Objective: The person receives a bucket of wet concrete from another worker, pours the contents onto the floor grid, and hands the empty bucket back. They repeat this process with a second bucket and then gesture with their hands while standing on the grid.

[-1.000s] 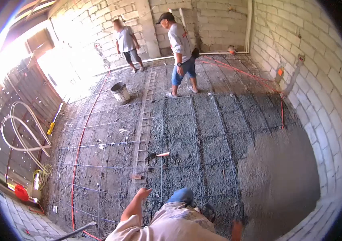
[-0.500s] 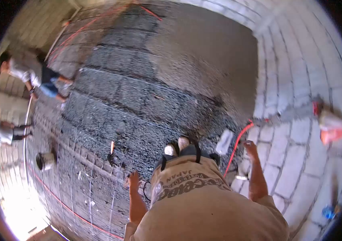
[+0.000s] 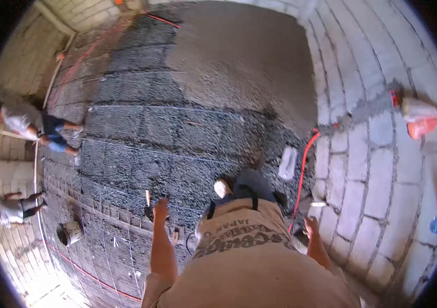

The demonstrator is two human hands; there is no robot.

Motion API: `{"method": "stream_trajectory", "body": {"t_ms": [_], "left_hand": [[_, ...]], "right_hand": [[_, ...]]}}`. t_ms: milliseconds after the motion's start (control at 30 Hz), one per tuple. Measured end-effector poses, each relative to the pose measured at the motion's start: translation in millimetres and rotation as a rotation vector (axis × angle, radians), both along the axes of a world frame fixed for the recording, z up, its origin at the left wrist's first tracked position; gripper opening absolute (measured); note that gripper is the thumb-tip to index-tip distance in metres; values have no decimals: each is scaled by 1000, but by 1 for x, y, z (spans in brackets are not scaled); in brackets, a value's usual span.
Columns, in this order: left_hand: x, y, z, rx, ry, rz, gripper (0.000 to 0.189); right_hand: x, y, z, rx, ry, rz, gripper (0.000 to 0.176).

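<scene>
Fingers, left hand (image 3: 160,209): curled loosely inward; cannot tell whether closed around anything.
Fingers, right hand (image 3: 311,226): bent halfway, with a gap towards the thumb; nothing visible in the grip.
Change at the left: drawn nearer in view to the short-handled tool (image 3: 147,197) than half a second ago.
Change at the right: dropped lower in view, farther from the upper bend of the orange pipe (image 3: 304,167).
Change underfoot: down to one plainly visible shoe (image 3: 222,188), from two.
Meaning for the work: probably a step being taken, arms swinging along, rather than any handling of material.
Tool's place: lying on the gravel floor (image 3: 131,123), just beyond the left hand in view; contact unlikely, judging by the upright stance.
Tool's look: pale at the handle, dark at the head, partly hidden; too small to tell the exact kind.
Floor's look: dark, coarse and crossed by steel bars (image 3: 159,149); grey and smoother where covered by concrete (image 3: 259,46).
Beside the pipe: white object (image 3: 287,163), kind unclear.
Near the left forearm: reddish brick piece (image 3: 176,236).
Far side: bucket (image 3: 76,231) tipped sideways in view, near two co-workers (image 3: 16,209).
</scene>
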State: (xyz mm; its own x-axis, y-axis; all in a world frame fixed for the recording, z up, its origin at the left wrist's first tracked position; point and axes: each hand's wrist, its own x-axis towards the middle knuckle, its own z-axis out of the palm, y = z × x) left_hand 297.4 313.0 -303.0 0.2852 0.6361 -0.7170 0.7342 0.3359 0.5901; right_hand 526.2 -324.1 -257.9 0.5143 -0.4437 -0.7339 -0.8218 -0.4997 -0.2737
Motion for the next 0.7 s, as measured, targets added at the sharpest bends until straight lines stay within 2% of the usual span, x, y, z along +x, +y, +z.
{"method": "stream_trajectory", "body": {"t_ms": [33,67,100,133,200,233,300,333,367,400,433,467,500,533,600,667,700], "left_hand": [[-6,6,-24,162,-33,-173,27],[-14,13,-59,500,-33,-467,23],[-12,15,-83,870,-10,-693,20],[0,10,-82,1168,35,-809,17],[8,-3,-70,819,-74,-633,14],[15,-11,-61,664,-79,-554,14],[7,-33,-60,724,19,-635,14],[1,-48,-56,927,54,-753,14],[0,-64,-46,757,130,-690,14],[-9,-77,-48,673,189,-679,15],[-17,-90,-50,591,251,-670,15],[-28,-101,-67,596,299,-722,16],[-39,-111,-85,607,304,-684,16],[-51,-125,-101,451,217,-408,23],[-51,-152,-94,293,130,-90,32],[-38,-168,-50,93,288,357,55],[-44,-178,-50,230,241,208,61]], "right_hand": [[9,4,-1,4,-30,-18,51],[15,10,4,48,-201,73,53],[36,19,9,32,-153,103,55],[53,23,-2,-48,-214,152,57],[91,33,-5,-74,-316,387,59],[105,65,29,-15,-345,400,61],[140,77,21,49,-469,440,58],[161,78,14,102,-573,458,56],[187,66,-14,-23,-640,598,54],[201,76,-16,1,-652,633,54],[216,86,-12,139,-604,558,54],[233,92,-5,273,-551,479,54],[216,148,74,357,-471,398,56],[229,155,72,372,-472,432,56],[245,150,52,127,-565,723,59],[288,98,-60,149,-867,987,61],[299,101,-65,69,-711,1156,49]]}}
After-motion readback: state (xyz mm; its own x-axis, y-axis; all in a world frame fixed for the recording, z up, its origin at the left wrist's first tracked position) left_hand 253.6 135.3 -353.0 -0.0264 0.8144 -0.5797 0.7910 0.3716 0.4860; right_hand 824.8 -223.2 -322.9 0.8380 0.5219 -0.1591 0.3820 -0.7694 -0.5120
